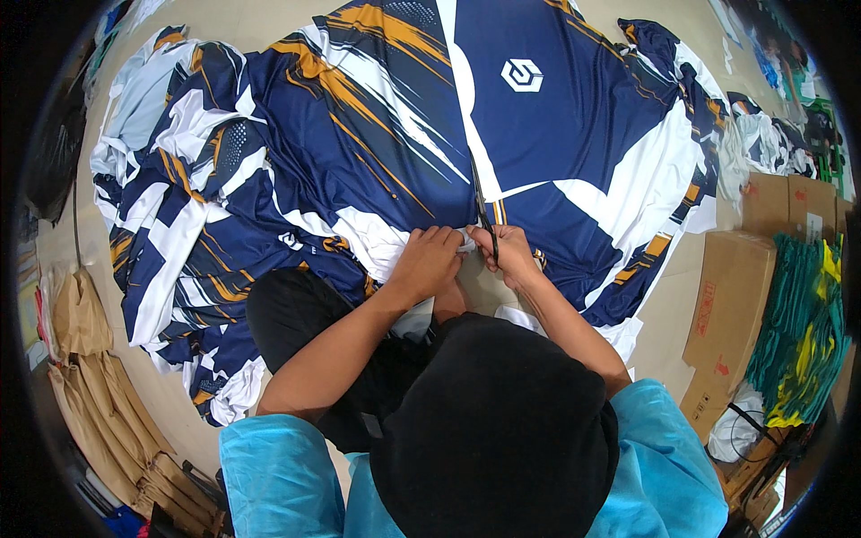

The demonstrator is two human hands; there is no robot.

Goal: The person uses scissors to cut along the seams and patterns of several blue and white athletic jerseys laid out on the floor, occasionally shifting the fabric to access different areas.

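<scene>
A wide sheet of printed fabric [386,134], navy with orange and white streaks, spreads across the floor in front of me. To the right of a white strip [473,117] lies a navy panel [574,99] with a white emblem. My right hand [509,253] is closed round the handles of black scissors [484,215], whose blades point away from me along the white strip. Close beside it, my left hand [429,262] has its fingers curled together at the fabric's near edge, next to the scissors. What lies under those fingers is partly hidden.
Crumpled printed cloth [193,170] is heaped at the left. Cardboard boxes [731,314] and green and yellow folded bundles [798,332] stand at the right. Brown wrapped goods [103,403] and a black plastic bag [56,161] line the left side. My dark-clothed knee [291,309] is near the fabric.
</scene>
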